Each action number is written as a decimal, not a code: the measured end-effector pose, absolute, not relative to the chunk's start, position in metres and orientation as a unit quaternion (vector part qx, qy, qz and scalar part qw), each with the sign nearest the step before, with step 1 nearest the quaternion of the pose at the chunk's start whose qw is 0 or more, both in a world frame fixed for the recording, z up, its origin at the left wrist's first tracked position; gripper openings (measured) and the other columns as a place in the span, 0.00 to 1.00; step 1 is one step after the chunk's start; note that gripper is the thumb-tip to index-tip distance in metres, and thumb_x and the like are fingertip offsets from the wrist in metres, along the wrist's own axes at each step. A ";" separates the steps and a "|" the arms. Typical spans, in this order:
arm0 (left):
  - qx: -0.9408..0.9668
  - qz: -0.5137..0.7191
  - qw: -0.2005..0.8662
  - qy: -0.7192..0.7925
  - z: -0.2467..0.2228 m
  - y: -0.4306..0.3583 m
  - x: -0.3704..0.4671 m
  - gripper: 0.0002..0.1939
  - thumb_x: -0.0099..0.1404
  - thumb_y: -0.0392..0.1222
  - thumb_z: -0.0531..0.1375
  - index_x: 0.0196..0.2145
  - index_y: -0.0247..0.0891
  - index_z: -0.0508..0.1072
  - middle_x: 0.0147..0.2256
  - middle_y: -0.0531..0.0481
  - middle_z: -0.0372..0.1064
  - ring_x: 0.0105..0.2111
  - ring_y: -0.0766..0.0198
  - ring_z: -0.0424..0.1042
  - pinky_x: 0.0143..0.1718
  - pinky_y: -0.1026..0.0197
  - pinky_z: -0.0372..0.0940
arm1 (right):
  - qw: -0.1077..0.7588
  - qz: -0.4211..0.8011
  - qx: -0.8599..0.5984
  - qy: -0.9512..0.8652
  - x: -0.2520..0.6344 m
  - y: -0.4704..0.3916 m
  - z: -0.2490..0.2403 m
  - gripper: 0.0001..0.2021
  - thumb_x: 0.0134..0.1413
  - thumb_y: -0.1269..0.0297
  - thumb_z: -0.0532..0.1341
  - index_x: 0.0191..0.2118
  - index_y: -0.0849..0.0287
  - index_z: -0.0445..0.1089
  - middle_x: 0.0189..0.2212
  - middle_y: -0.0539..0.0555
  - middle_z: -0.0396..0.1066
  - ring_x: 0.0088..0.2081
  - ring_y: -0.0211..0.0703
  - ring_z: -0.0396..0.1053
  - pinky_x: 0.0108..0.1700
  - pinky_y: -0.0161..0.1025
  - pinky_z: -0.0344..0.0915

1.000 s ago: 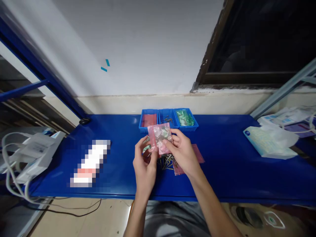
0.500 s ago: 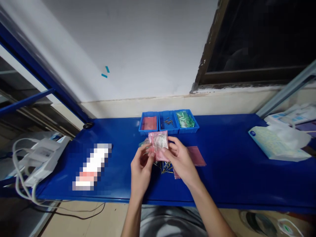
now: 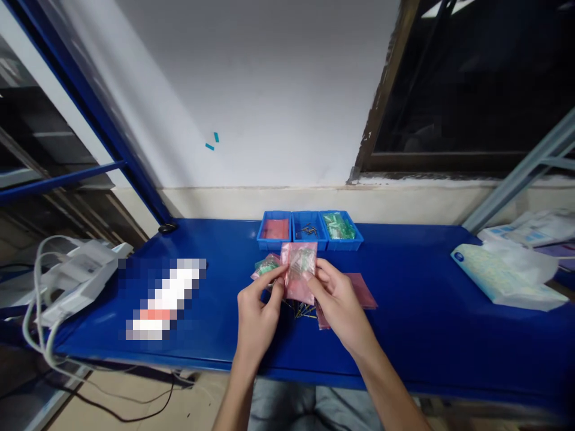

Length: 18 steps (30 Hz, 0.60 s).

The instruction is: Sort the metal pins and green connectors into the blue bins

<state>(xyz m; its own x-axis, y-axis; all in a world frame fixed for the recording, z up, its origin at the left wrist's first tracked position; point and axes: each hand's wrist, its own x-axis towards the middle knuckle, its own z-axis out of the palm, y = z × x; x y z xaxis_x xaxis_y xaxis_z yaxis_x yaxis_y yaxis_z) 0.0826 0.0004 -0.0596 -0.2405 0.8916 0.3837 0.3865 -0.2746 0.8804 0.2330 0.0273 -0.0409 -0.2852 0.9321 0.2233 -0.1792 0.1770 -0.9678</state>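
Note:
Between my hands I hold a pink zip bag (image 3: pixel 300 287) with something clear and green inside it. My left hand (image 3: pixel 259 308) pinches the bag's left edge. On its right side, my right hand (image 3: pixel 339 299) grips the bag between thumb and fingers. Just beyond my left fingers lies a pink bag with green contents (image 3: pixel 268 266). Below the held bag, several thin brass-coloured screw-like pieces (image 3: pixel 305 311) lie loose on the blue table. Flat pink bags (image 3: pixel 362 291) rest beside and partly under my right hand.
Three blue bins stand against the wall: one with pink bags (image 3: pixel 275 229), one with small metal pieces (image 3: pixel 306 230), one with green bagged items (image 3: pixel 338 226). A tissue pack (image 3: pixel 503 275) is at the right. White devices with cables (image 3: pixel 81 281) sit at the left.
The held bag has turned more upright and shifted slightly right in view. My left fingers have moved along its left edge. The bag with green contents at left shows more now.

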 end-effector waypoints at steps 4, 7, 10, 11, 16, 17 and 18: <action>0.598 0.558 0.199 0.540 -0.053 0.004 0.082 0.13 0.70 0.40 0.57 0.49 0.43 0.78 0.48 0.50 0.76 0.48 0.56 0.74 0.51 0.56 0.67 | 0.489 0.602 -0.305 -0.553 0.237 0.035 -0.039 0.18 0.59 0.58 0.64 0.53 0.55 0.68 0.49 0.57 0.75 0.48 0.50 0.74 0.53 0.46 0.68; 0.629 0.547 0.178 0.523 -0.043 0.007 0.078 0.14 0.70 0.40 0.56 0.49 0.42 0.78 0.48 0.49 0.76 0.48 0.57 0.75 0.51 0.57 0.67 | 0.482 0.660 -0.278 -0.504 0.240 0.048 -0.033 0.19 0.53 0.61 0.68 0.50 0.57 0.69 0.44 0.57 0.77 0.46 0.50 0.76 0.51 0.47 0.70; 0.668 0.505 0.180 0.516 -0.035 0.011 0.072 0.15 0.71 0.40 0.55 0.51 0.41 0.76 0.48 0.48 0.76 0.47 0.56 0.75 0.50 0.57 0.67 | 0.469 0.675 -0.288 -0.491 0.245 0.063 -0.024 0.21 0.47 0.65 0.71 0.49 0.59 0.71 0.44 0.57 0.77 0.44 0.48 0.76 0.49 0.44 0.71; 0.681 0.490 0.182 0.513 -0.033 0.012 0.070 0.16 0.71 0.40 0.55 0.52 0.41 0.76 0.48 0.48 0.76 0.47 0.56 0.75 0.50 0.56 0.68 | 0.462 0.673 -0.293 -0.498 0.248 0.067 -0.020 0.21 0.47 0.65 0.71 0.49 0.59 0.71 0.44 0.58 0.77 0.43 0.47 0.76 0.48 0.43 0.72; 0.708 0.465 0.163 0.506 -0.034 0.015 0.068 0.16 0.71 0.40 0.54 0.53 0.42 0.75 0.49 0.47 0.76 0.48 0.54 0.75 0.49 0.54 0.69 | 0.465 0.636 -0.326 -0.523 0.259 0.094 -0.016 0.21 0.47 0.67 0.70 0.50 0.58 0.71 0.43 0.56 0.76 0.41 0.44 0.76 0.47 0.43 0.74; 0.716 0.459 0.158 0.502 -0.036 0.015 0.070 0.16 0.71 0.39 0.54 0.53 0.42 0.75 0.48 0.47 0.76 0.48 0.54 0.75 0.49 0.54 0.68 | 0.469 0.632 -0.333 -0.519 0.261 0.100 -0.018 0.21 0.48 0.67 0.70 0.50 0.58 0.71 0.43 0.56 0.76 0.41 0.44 0.75 0.47 0.43 0.74; 0.726 0.449 0.155 0.497 -0.037 0.014 0.073 0.16 0.71 0.39 0.54 0.53 0.42 0.74 0.48 0.47 0.76 0.47 0.55 0.75 0.50 0.54 0.68 | 0.473 0.632 -0.338 -0.512 0.262 0.104 -0.021 0.21 0.48 0.68 0.70 0.50 0.58 0.71 0.43 0.57 0.76 0.42 0.45 0.75 0.47 0.44 0.74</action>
